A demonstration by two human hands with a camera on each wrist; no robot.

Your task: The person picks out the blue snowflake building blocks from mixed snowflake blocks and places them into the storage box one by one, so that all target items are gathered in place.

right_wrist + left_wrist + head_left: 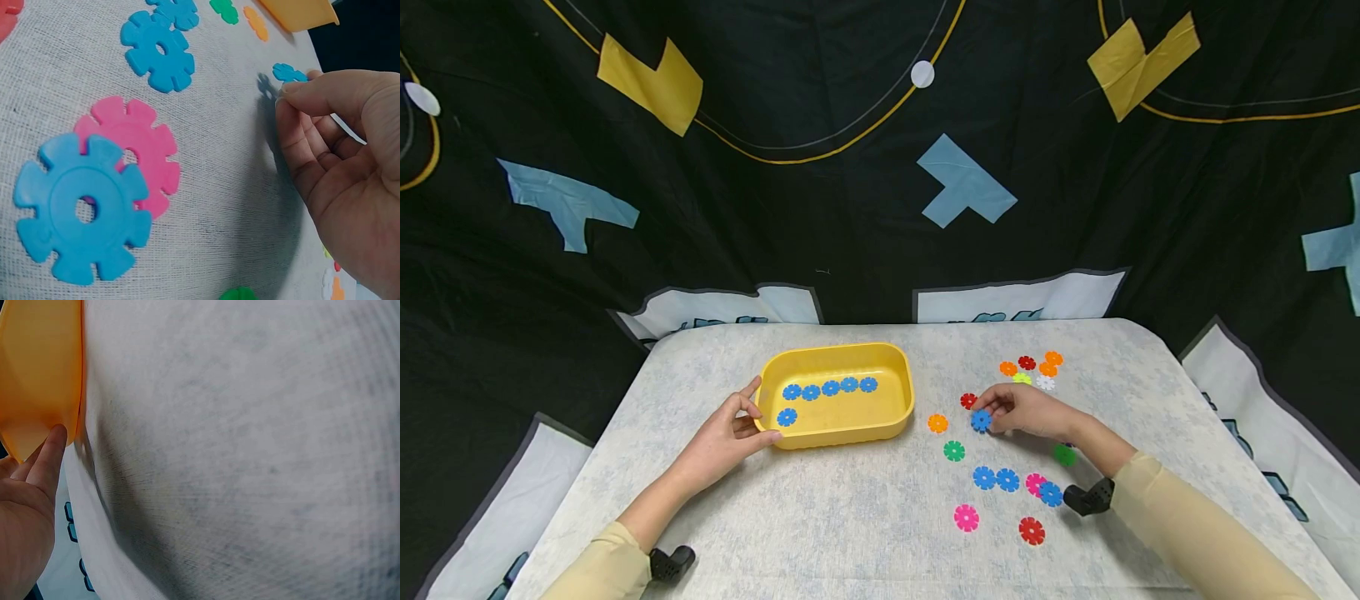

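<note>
A blue notched plastic disc [981, 421] is pinched between the thumb and fingertips of my right hand [1030, 411], raised over the right half of the table. In the right wrist view the same blue disc [289, 72] pokes out past the fingertips. My left hand [730, 433] holds the left end of a yellow plastic basin [842, 436], its thumb at the near corner and its fingers along the end wall. Inside the basin lie several blue discs in a row, with one more blue disc [787, 417] nearer the front left.
Loose discs lie on the cloth-covered table [850, 517] around my right hand: two blue discs [996, 478], a blue disc [1051, 494] overlapping a pink one, green, red and orange ones. Behind the hand sits a cluster with orange discs [1049, 364]. A dark curtain [850, 242] hangs behind.
</note>
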